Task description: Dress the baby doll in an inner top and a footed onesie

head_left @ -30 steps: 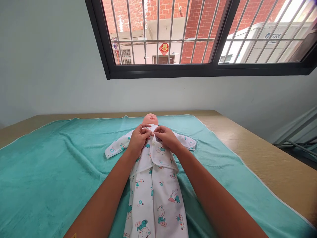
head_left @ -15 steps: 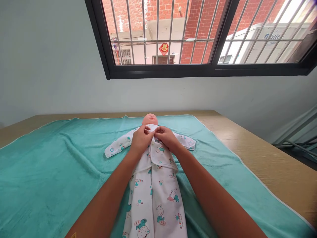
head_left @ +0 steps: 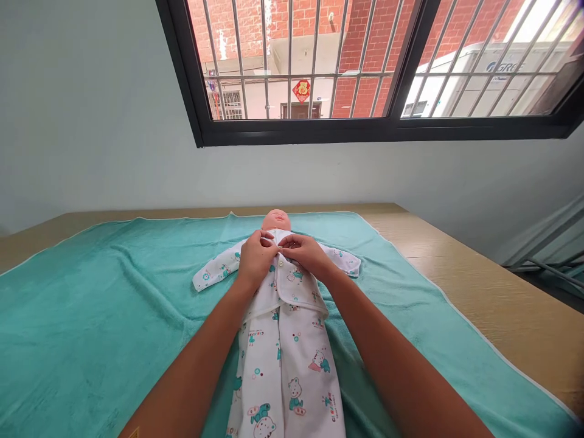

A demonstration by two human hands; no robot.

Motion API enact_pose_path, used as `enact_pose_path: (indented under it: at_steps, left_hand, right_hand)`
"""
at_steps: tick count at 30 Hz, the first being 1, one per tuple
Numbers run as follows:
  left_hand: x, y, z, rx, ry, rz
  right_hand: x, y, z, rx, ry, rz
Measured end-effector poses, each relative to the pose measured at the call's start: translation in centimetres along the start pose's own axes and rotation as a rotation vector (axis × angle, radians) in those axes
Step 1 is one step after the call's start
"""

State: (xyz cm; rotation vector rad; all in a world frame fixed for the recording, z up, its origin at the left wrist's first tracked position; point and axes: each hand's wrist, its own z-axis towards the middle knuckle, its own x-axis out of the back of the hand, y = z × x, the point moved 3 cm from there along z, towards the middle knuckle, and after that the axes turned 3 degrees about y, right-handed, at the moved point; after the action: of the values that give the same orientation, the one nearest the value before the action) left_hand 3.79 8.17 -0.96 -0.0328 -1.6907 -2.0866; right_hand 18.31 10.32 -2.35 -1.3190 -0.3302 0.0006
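A baby doll (head_left: 276, 219) lies on its back, its head at the far end, dressed in a white printed baby jacket (head_left: 298, 286) and matching trousers (head_left: 303, 371). Both sleeves stretch out sideways. At the upper chest, my left hand (head_left: 259, 255) pinches the left side of the jacket's front edge. My right hand (head_left: 306, 252) pinches the right side, its fingertips meeting those of the left. A small button (head_left: 281, 263) shows just below the fingers. The fabric between the fingertips is largely hidden.
A turquoise towel (head_left: 114, 316) lies beneath the doll, with creases on its left part. It covers much of a wooden table (head_left: 460, 274). Behind stand a pale wall (head_left: 114, 121) and a barred, black-framed window (head_left: 296, 132). Metal framework (head_left: 547, 243) shows at the far right.
My right hand's fingertips have shifted slightly left along the jacket's front edge, and my left hand has moved slightly left too. The doll has stayed in place.
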Motion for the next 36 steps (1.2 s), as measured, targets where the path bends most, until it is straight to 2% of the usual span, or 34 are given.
enact_pose_path:
  at_steps: [5,7,10,13,16,18,22,25,27,30,32,36]
  left_hand:
    - [-0.3,-0.5,0.0,0.145,-0.063,-0.352]
    - [-0.4,-0.6,0.1,0.123,-0.08,-0.326]
    - [-0.1,-0.8,0.5,-0.025,0.001,-0.062]
    - [-0.1,-1.2,0.8,-0.164,0.093,0.203]
    - [-0.4,-1.6,1.5,-0.183,0.044,0.27]
    - [-0.5,-1.6,2.5,-0.166,0.005,0.282]
    - [-0.8,-1.3,5.3,-0.122,-0.072,0.311]
    - [-1.2,-1.3,6.7,-0.085,-0.103,0.334]
    - [-1.5,-1.6,6.9,-0.066,-0.094,0.331]
    - [-1.8,-2.3,6.5,-0.051,-0.061,0.309]
    - [-1.8,-2.6,6.3,-0.046,-0.044,0.279]
    - [-1.9,-2.5,6.4,-0.046,-0.019,0.183]
  right_hand:
    - [-0.2,0.5,0.3,-0.018,-0.035,0.157]
    - [-0.1,0.7,0.4,-0.028,-0.004,0.173]
    - [-0.1,1.0,0.4,-0.053,0.069,0.116]
    - [-0.2,0.9,0.5,-0.027,0.162,-0.022]
    - [-0.4,0.2,1.4,0.024,0.277,-0.268]
    - [-0.7,-0.6,2.6,0.012,0.307,-0.449]
    - [-1.4,-2.1,5.3,-0.04,0.187,-0.773]
    - [-1.6,-2.2,6.3,-0.018,0.145,-0.836]
    - [-1.2,-1.4,6.4,-0.011,0.184,-0.753]
    - [-0.4,0.7,6.1,-0.064,0.231,-0.359]
    - [0.0,2.1,5.9,-0.12,0.216,-0.123]
    - [0.3,3.3,5.7,-0.157,0.171,0.145]
